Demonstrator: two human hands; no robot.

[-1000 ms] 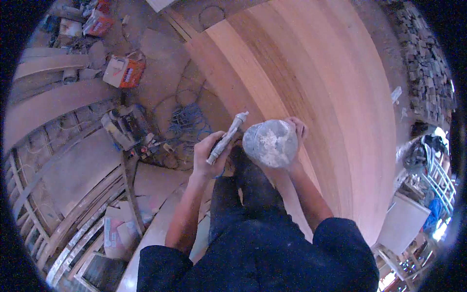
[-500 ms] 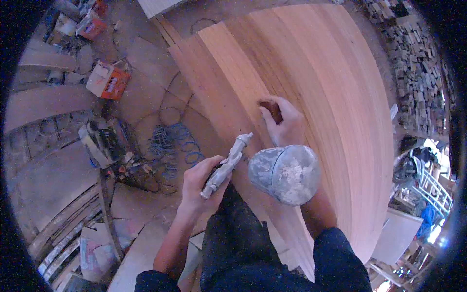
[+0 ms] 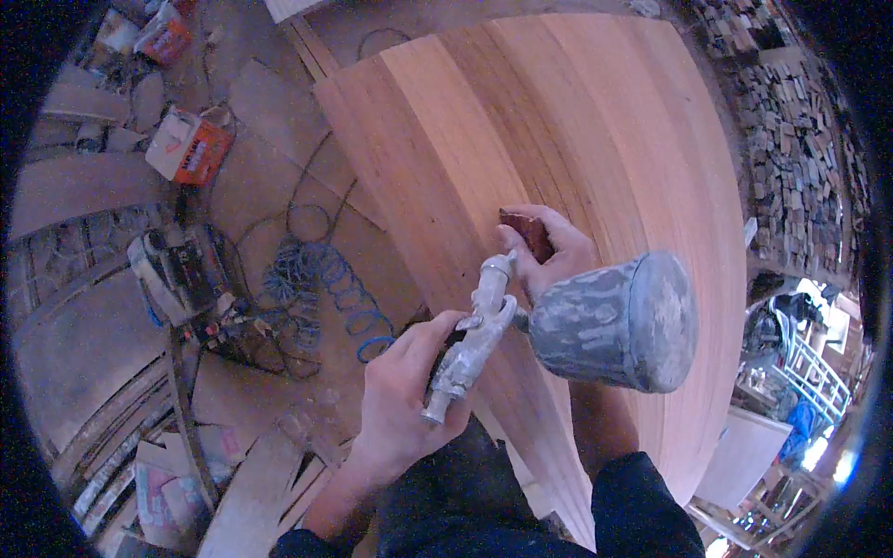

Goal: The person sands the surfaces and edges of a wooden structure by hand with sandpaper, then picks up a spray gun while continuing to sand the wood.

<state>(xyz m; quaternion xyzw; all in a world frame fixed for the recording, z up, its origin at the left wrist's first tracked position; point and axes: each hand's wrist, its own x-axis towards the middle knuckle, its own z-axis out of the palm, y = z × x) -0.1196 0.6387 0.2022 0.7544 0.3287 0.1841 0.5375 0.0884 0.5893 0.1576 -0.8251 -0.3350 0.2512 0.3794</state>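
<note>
My left hand (image 3: 405, 395) is wrapped round the grip of a paint-spattered spray gun (image 3: 479, 339), whose nozzle end points up and slightly right. The gun's grey cup (image 3: 605, 321) sticks out to the right, over my right forearm. Just beyond the nozzle end, my right hand (image 3: 566, 256) pinches a folded reddish-brown piece of sandpaper (image 3: 526, 232) between thumb and fingers. That hand is low over a wide wooden panel (image 3: 642, 177) of light and dark strips; whether the sandpaper touches the wood I cannot tell.
Left of the panel, a blue coiled hose (image 3: 353, 316) lies on the dusty floor near a dark machine (image 3: 181, 274). An orange and white box (image 3: 193, 149) stands farther up. Stacked wood offcuts (image 3: 800, 158) line the right side, with a white ladder-like frame (image 3: 819, 363) below.
My left hand has brought the spray gun right and its cup has swung right, nearer my right hand. The right hand has shifted slightly down and right, still holding the sandpaper.
</note>
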